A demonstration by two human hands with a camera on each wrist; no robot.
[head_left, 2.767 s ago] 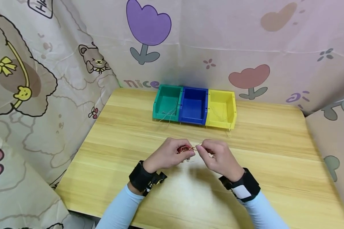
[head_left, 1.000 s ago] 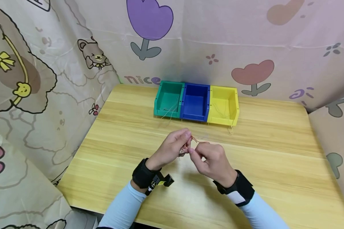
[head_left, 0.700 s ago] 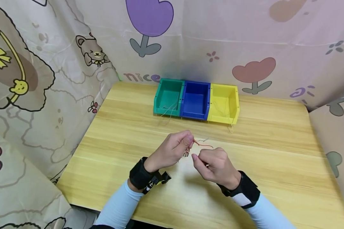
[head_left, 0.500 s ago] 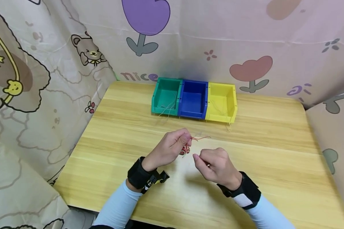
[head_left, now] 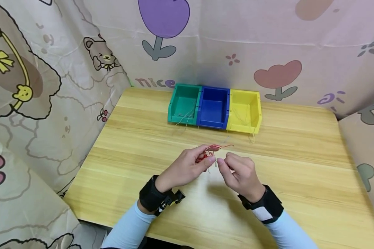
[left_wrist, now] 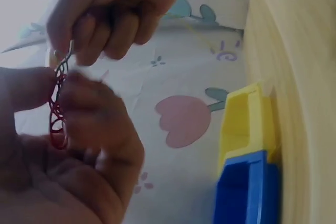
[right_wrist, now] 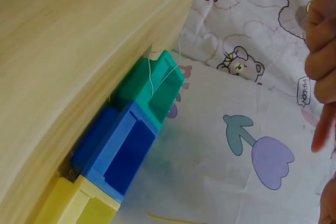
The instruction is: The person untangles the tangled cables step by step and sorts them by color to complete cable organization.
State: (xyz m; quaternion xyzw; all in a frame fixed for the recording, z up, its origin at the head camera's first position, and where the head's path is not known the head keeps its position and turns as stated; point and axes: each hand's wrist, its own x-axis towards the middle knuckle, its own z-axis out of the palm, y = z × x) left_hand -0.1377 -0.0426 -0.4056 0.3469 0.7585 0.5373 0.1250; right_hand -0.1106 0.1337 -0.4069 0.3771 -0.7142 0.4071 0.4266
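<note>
In the head view my left hand holds a tangle of red and pale string between thumb and fingers. A loose red tail sticks out to the right above it. Close beside the left thumb, my right hand pinches a greyish strand with thumb and forefinger. In the left wrist view the looped string runs between the left thumb and fingers, up to the right fingertips. The right wrist view shows only part of a hand at its right edge; the string is mostly out of view there.
Green, blue and yellow bins stand side by side at the back of the wooden table. Pale strands hang over the green bin's front, and a yellowish loop hangs from the yellow one. A printed curtain is behind.
The left hand has turned, so more of the tangle shows above its thumb. My right hand, apart from the string half a second ago, has moved up and now pinches a strand.
</note>
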